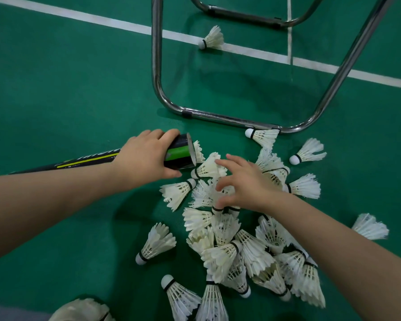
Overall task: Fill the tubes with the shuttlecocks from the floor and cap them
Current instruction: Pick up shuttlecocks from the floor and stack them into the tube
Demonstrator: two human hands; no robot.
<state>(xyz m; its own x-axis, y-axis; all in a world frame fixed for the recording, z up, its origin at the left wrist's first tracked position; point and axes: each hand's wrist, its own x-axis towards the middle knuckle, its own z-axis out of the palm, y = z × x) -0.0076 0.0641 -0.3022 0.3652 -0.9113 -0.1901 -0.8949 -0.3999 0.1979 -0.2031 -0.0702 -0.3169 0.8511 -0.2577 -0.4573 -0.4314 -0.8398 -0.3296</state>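
A long black and green tube [181,154] lies nearly flat over the green floor. My left hand [146,158] grips it close to its open mouth, which faces right. White feathers of a shuttlecock [198,151] stick out of that mouth. My right hand [243,181] hovers over a heap of several white shuttlecocks [232,246], fingers spread and slightly bent. Its thumb touches the black-banded cork of one shuttlecock [217,209]; the hand holds nothing that I can see. No cap is in view.
A chrome tube chair frame [218,118] stands on the floor just beyond the heap, a second frame [252,19] behind it. Loose shuttlecocks lie apart: one on the white court line [212,39], one by the frame [263,136], others at right [308,151].
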